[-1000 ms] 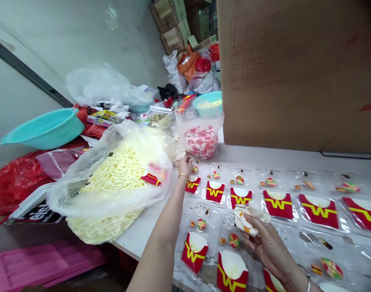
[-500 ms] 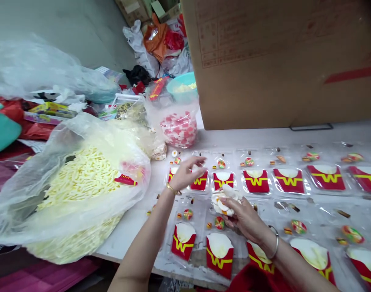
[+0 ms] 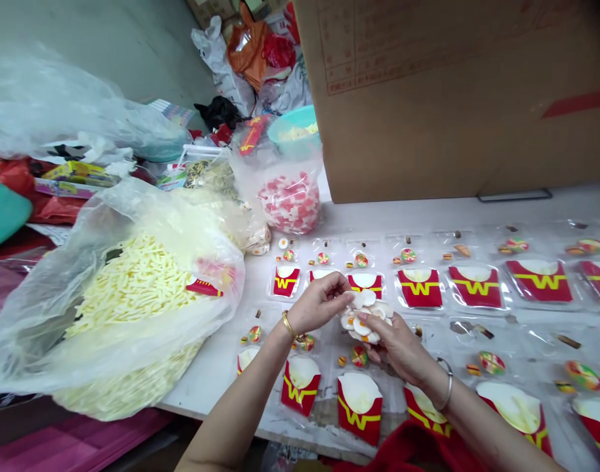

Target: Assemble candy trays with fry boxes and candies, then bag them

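My right hand (image 3: 400,344) is closed around a bunch of toy fried eggs (image 3: 361,326), white discs with orange-yellow yolks. Thumb and fingertips of my left hand (image 3: 325,301) pinch the edge of a white egg piece (image 3: 364,299) at the top of that bunch. Below and around both hands lie clear plastic trays in two rows. Each holds a red fries box (image 3: 359,406) with a yellow W, and most show a small pizza (image 3: 359,356) and a tiny burger (image 3: 341,360). One loose-looking fried egg (image 3: 282,243) sits in the far left tray.
A big clear bag of pale toy fries (image 3: 137,282) spreads over the table's left end. Behind it stand a bag of pink and white pieces (image 3: 292,200) and a turquoise bowl (image 3: 294,124). A large cardboard box (image 3: 452,105) blocks the back right.
My left hand has moved right and down from above the back row to the egg bunch, its fingers closing on a piece. My right hand keeps holding the bunch.
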